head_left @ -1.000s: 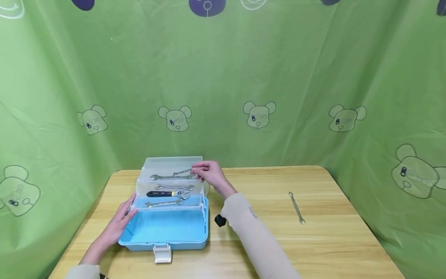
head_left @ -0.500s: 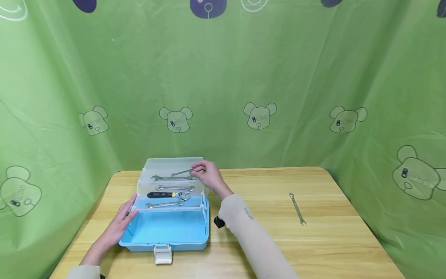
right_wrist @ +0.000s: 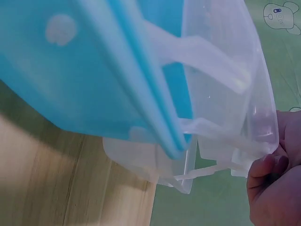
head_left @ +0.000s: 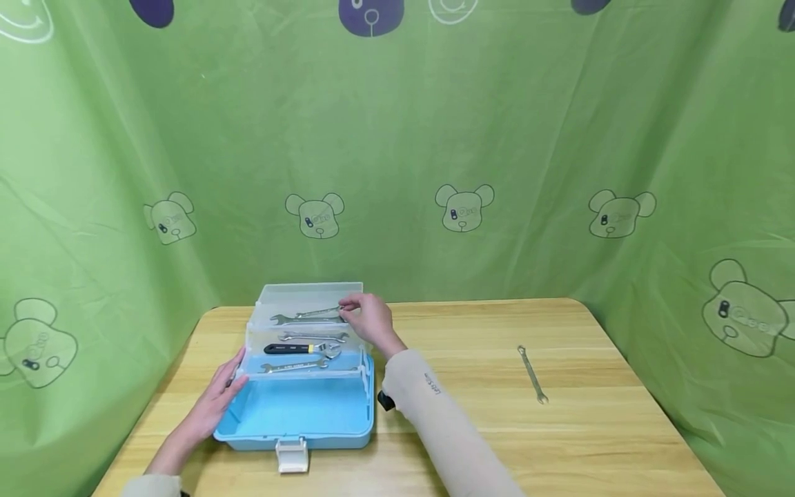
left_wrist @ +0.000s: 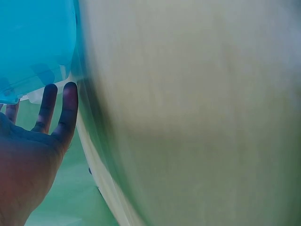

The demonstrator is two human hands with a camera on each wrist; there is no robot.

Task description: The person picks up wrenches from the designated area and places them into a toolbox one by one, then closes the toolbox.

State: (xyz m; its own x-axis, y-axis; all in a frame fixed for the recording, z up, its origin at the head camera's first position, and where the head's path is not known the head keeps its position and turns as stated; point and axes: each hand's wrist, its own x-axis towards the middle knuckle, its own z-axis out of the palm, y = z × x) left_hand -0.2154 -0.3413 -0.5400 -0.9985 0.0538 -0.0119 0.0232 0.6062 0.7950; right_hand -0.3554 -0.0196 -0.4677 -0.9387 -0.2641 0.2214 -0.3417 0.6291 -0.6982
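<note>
A blue toolbox (head_left: 292,442) with clear tiered trays stands on the table, its trays raised. My right hand (head_left: 368,321) pinches one end of a small wrench (head_left: 317,313) at the top tray, close over a larger wrench (head_left: 304,320). In the right wrist view, the curled fingers (right_wrist: 261,172) overlap a tray's corner. My left hand (head_left: 217,397) rests against the toolbox's left side, its fingers extended along the blue wall in the left wrist view. Lower tiers hold a wrench (head_left: 313,337), a black-handled adjustable wrench (head_left: 298,349) and another wrench (head_left: 293,366).
On the right of the wooden table (head_left: 459,407) lies a separate wrench (head_left: 533,375). The toolbox's white latch (head_left: 292,455) hangs at its front. A green curtain (head_left: 397,138) with bear prints rises behind the table and at both sides.
My right hand has come down slightly and to the left, lowering the small wrench toward the larger one in the top tray. The left hand stays at the toolbox's side.
</note>
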